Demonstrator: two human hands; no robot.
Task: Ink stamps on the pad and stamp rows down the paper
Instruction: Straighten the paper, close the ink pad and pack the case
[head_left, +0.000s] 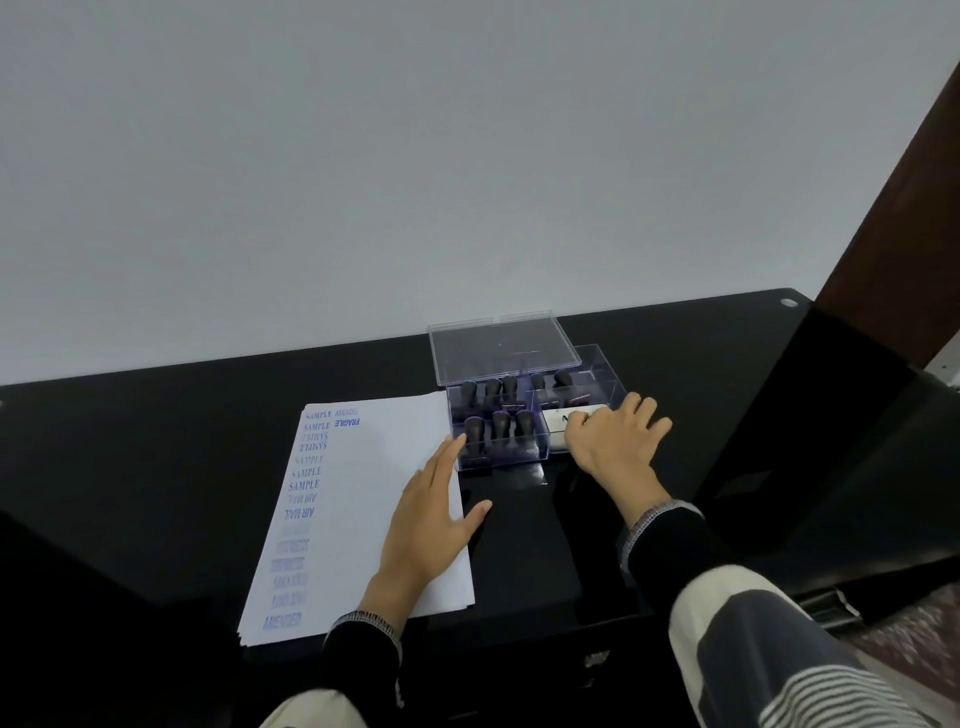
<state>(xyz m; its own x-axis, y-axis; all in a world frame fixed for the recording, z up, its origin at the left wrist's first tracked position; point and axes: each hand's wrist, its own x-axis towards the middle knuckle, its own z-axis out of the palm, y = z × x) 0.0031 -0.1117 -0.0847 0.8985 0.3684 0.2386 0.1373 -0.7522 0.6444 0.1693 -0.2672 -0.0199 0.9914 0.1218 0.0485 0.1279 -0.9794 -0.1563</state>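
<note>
The left hand (434, 512) is lying flat, fingers straight, on the right edge of the paper (363, 499), whose left side is bearing a column of blue stamped words. At two o'clock from it, the right hand (615, 441) is resting fingers curled on a white stamp (566, 420) in the clear box (524, 415), where black-handled stamps (498, 423) are standing.
</note>
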